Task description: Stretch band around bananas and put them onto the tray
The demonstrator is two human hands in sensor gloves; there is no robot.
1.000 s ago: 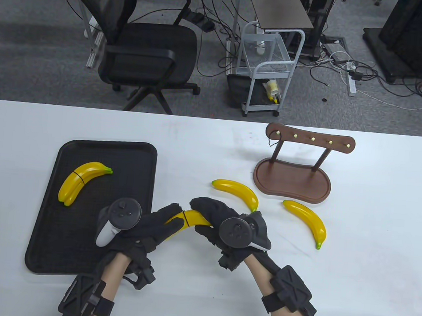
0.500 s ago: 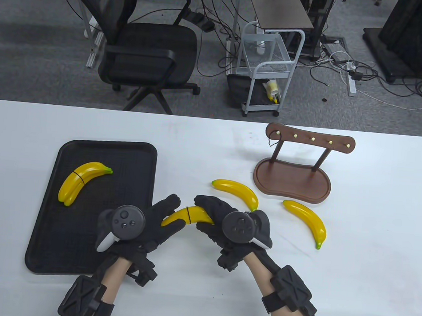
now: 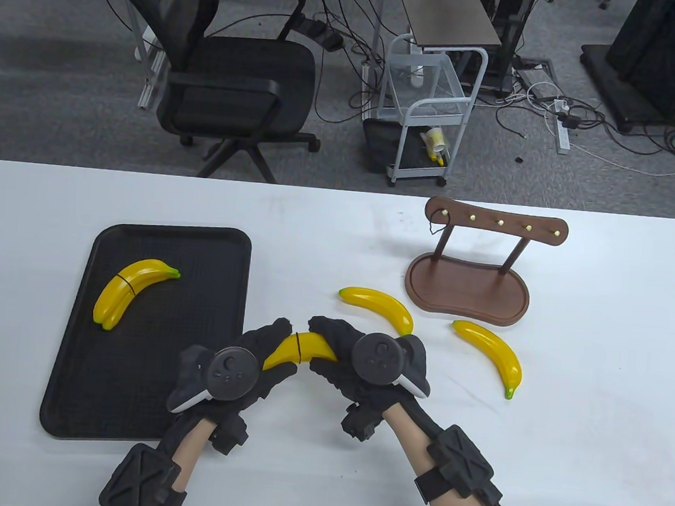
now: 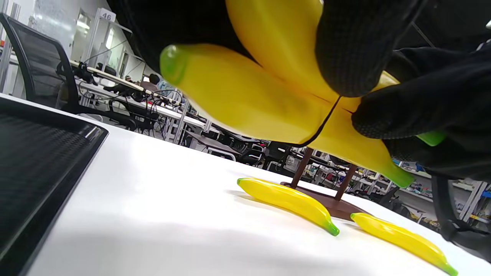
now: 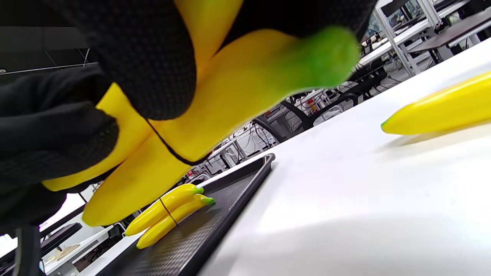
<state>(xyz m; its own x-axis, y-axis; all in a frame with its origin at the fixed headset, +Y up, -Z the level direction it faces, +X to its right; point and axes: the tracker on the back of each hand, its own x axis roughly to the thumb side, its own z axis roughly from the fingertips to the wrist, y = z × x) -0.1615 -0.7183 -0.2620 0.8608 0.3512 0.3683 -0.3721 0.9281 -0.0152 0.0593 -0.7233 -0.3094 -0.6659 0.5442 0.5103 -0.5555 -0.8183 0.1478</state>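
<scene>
Both gloved hands hold a pair of yellow bananas [image 3: 302, 348] above the table, just right of the black tray [image 3: 215, 243]. A thin black band [image 3: 298, 347] circles the pair's middle. My left hand [image 3: 277, 350] grips the left end; my right hand [image 3: 321, 348] grips the right end. Up close, the band [image 4: 326, 119] crosses the held bananas [image 4: 245, 96] beside the fingers [image 4: 353, 50]. The right wrist view shows the same pair [image 5: 215, 107] under my glove. Another banded pair [image 3: 130, 289] lies in the tray.
Two loose bananas [image 3: 377, 306] [image 3: 490, 352] lie on the white table right of my hands. A brown wooden hook stand [image 3: 468, 286] is behind them, a dark band [image 3: 433, 225] hanging from its left hook. An office chair and a cart stand beyond the far edge.
My left hand has rolled and shifted right, closing round the bananas' left end. The held pair rose slightly. The right hand barely moved.
</scene>
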